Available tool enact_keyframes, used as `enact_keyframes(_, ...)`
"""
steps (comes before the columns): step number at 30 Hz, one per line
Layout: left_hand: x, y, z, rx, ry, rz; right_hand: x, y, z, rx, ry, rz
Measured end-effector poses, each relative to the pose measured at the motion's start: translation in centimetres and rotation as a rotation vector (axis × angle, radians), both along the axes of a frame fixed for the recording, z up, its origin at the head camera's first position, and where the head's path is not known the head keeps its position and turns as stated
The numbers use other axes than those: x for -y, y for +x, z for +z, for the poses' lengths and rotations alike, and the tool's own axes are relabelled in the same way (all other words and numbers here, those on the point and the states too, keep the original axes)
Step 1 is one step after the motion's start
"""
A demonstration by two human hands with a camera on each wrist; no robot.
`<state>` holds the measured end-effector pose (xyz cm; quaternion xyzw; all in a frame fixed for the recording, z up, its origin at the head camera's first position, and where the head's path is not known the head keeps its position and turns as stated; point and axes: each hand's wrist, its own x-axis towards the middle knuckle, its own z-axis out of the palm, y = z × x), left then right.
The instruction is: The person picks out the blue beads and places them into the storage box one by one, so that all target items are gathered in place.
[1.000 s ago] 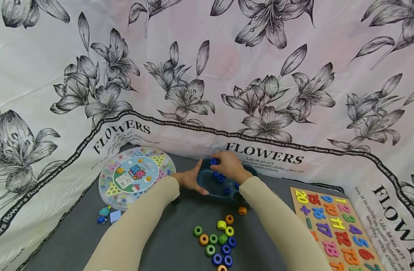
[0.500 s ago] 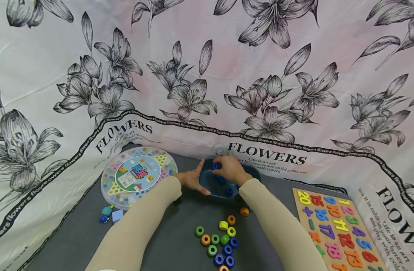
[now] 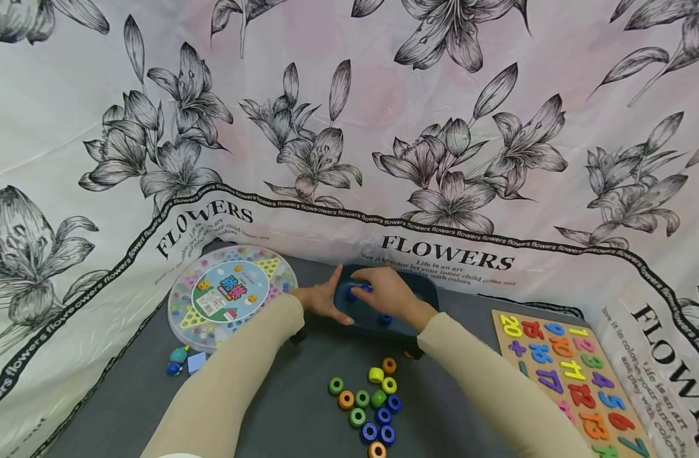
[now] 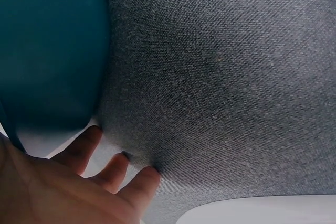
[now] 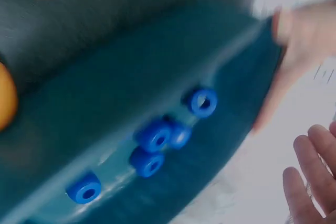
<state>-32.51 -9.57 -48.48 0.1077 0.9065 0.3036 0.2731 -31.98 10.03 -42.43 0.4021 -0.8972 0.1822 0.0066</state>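
Note:
A dark teal tray (image 3: 403, 321) stands at the back of the table, near the hanging cloth. My left hand (image 3: 323, 302) braces its left end, thumb and index finger spread along the outside; the other fingers (image 4: 139, 184) lie straight on the grey cloth beside it. Over the tray, my right hand (image 3: 386, 292) pinches a blue bead (image 3: 352, 293) between thumb and index finger. That bead is out of the right wrist view, where the right hand's other fingers (image 5: 315, 171) show loosely extended. Several blue beads (image 5: 155, 136) lie inside the tray.
Several green, orange, yellow and blue beads (image 3: 362, 399) lie in front of the tray. At left are a round game box (image 3: 231, 292), a small toy figure (image 3: 177, 360) and a light-blue block (image 3: 197, 363). A wooden number board (image 3: 567, 362) lies at right.
My right hand has moved down into the tray with the blue bead, and its forearm has swung across an orange bead on the table. The left hand stays at the tray's end.

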Motion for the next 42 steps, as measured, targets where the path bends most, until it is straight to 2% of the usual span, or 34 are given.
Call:
enact_keyframes(4,0.4,0.1,0.0,-0.017,-0.005,0.008,-1.1,3.8,-0.2,-0.151,0.010,0.226)
enact_keyframes(7,0.6,0.2,0.0,-0.027,-0.004,0.010,-2.7,7.0,-1.1,-0.202,0.057,0.365)
enact_keyframes(9,0.6,0.2,-0.1,-0.037,0.003,0.009,-4.2,8.8,-2.0,-0.166,0.099,0.417)
enact_keyframes(11,0.5,0.2,-0.2,-0.043,0.016,0.004,-5.7,10.1,-3.0,-0.080,0.164,0.422)
enact_keyframes(15,0.3,0.1,-0.4,-0.048,0.032,-0.007,-7.9,11.5,-4.8,0.116,0.272,0.326)
enact_keyframes(19,0.4,0.0,-0.5,-0.051,0.044,-0.003,-8.6,11.8,-5.8,0.172,0.322,0.254)
enact_keyframes(23,0.4,0.0,-0.4,-0.051,0.038,0.009,-8.5,11.9,-6.7,0.147,0.317,0.275)
enact_keyframes(27,0.3,0.1,-0.4,-0.056,0.018,0.007,-8.4,11.9,-7.4,0.159,0.267,0.279)
enact_keyframes(31,0.2,0.1,-0.3,-0.056,0.022,0.010,-8.2,11.4,-7.1,0.221,0.244,0.254)
enact_keyframes(35,0.1,0.1,-0.3,-0.054,0.028,0.023,-7.8,10.7,-5.9,0.249,0.181,0.244)
enact_keyframes(38,0.2,0.2,-0.3,-0.055,0.030,0.022,-7.4,10.0,-4.5,0.164,0.089,0.260)
enact_keyframes(42,0.3,0.2,-0.3,-0.056,0.027,0.017,-6.7,8.4,-2.8,-0.056,-0.013,0.265)
